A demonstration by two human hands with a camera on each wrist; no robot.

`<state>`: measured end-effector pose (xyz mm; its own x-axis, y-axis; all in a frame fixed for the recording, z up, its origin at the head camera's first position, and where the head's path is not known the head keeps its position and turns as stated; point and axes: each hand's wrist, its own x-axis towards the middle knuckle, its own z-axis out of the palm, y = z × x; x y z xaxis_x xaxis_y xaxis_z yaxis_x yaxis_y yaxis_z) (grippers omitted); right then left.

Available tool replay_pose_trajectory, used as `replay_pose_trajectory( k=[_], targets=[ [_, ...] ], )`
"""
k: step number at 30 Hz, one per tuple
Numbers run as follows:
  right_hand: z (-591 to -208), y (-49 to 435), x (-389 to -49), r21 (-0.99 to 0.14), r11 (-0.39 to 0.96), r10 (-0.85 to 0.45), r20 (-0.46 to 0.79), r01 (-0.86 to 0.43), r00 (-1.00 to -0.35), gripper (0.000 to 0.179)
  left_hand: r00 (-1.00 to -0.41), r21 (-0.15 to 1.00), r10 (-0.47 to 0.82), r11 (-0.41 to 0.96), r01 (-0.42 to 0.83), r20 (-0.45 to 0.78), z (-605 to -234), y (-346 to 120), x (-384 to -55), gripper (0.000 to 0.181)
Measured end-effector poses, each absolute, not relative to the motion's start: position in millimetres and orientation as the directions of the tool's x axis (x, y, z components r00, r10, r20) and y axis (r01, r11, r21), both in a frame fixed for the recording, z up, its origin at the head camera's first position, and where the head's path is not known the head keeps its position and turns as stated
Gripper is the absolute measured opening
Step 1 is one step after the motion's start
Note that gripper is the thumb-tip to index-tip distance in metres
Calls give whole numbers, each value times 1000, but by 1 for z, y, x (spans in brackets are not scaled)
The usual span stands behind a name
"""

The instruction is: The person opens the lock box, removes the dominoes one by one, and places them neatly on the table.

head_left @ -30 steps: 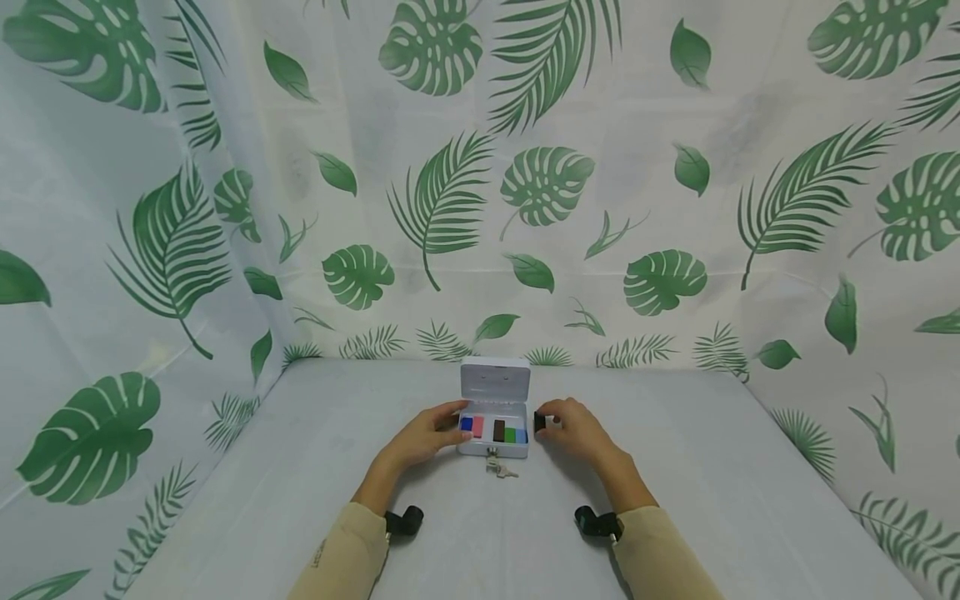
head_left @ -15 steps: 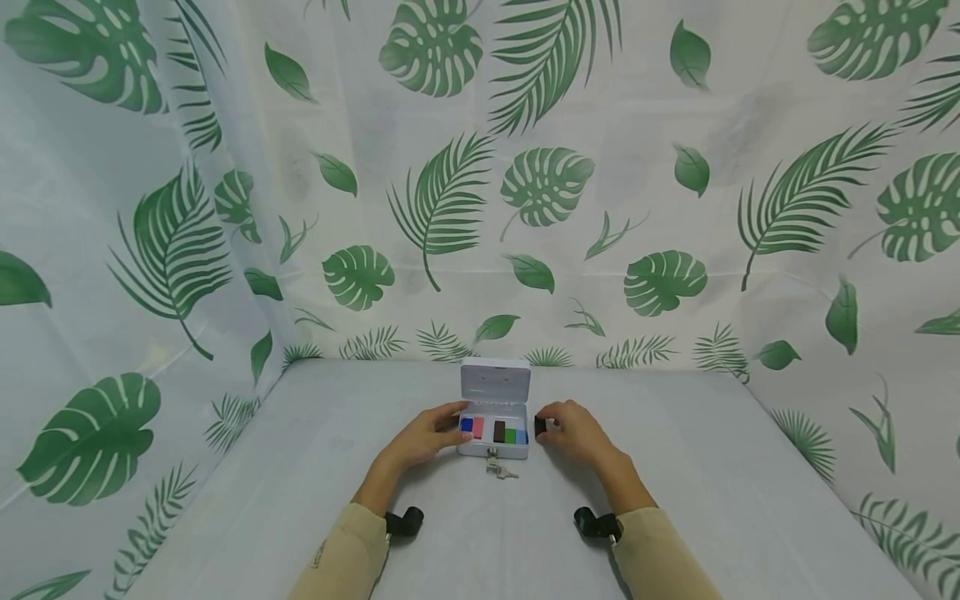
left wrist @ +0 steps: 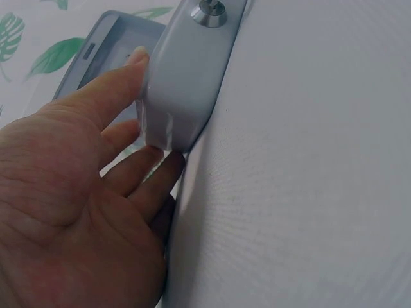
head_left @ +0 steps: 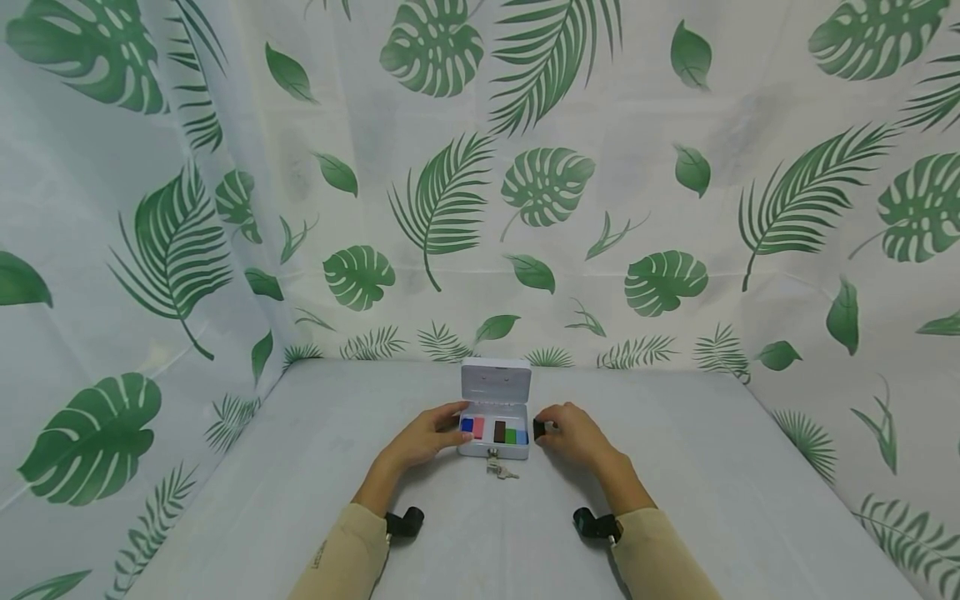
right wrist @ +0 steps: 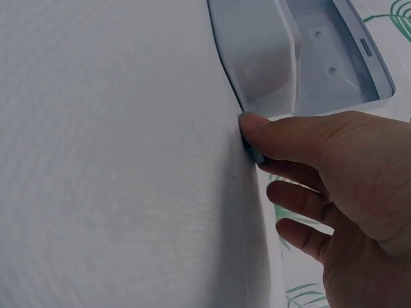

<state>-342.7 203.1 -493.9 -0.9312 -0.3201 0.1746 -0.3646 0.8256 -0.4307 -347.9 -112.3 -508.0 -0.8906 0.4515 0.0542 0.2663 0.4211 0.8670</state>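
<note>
The head camera looked forward and down at the surface (head_left: 480, 542) from well back. The left wrist camera (head_left: 406, 522) and right wrist camera (head_left: 597, 523) faced the left hand (left wrist: 83, 186) and right hand (right wrist: 363, 192) closely; all three views shared the box (head_left: 513, 452).

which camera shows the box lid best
The head view: the lid stands open there, its full width in sight, though small. The left wrist view shows only part, behind the box and the left hand. The right wrist view shows part of its inside closer, cut off at the top edge.
</note>
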Motion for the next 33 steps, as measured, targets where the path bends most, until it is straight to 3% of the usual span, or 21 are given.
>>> replay_pose_trajectory(
  k=[17,24,33],
  targets=[
    [-492,203,-340,-435,826,-314,172,-358,-934,32,-890,873,453,414,259,49,-508,-112,-347,70],
    [-486,203,-338,-394,834,-308,249,-386,-918,35,-886,873,461,409,266,53,-508,-112,-347,70],
    [-479,200,-337,-606,731,-256,182,-314,-949,34,-890,870,454,418,263,51,-505,-112,-346,70]
  ],
)
